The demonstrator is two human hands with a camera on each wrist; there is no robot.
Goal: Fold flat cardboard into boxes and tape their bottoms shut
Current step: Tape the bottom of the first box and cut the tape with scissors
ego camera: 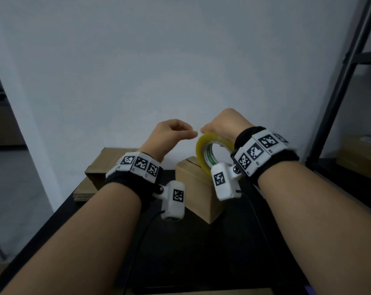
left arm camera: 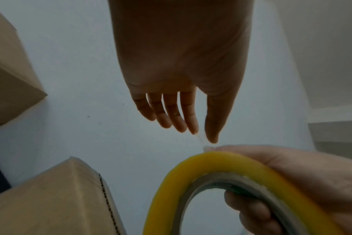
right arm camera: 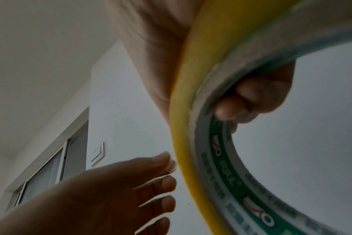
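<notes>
My right hand (ego camera: 225, 124) holds a yellow tape roll (ego camera: 212, 154) upright in the air above a folded brown box (ego camera: 193, 186). Its fingers (right arm camera: 241, 103) hook through the roll's (right arm camera: 183, 127) core, and the thumb lies on the outer rim (left arm camera: 221, 157). My left hand (ego camera: 196, 133) is level with the top of the roll, the other fingers fairly straight. Its thumb and index tip (left arm camera: 194, 131) pinch a thin clear tape end (left arm camera: 200, 139) that leads to the roll. The box (left arm camera: 50, 198) stands on the black table, its seam facing up.
A stack of flat and folded cardboard (ego camera: 97, 173) sits at the table's back left. A black metal shelf frame (ego camera: 340, 86) rises at the right, with more cardboard (ego camera: 361, 154) on it. The black table (ego camera: 201, 252) carries thin cables. A white wall is behind.
</notes>
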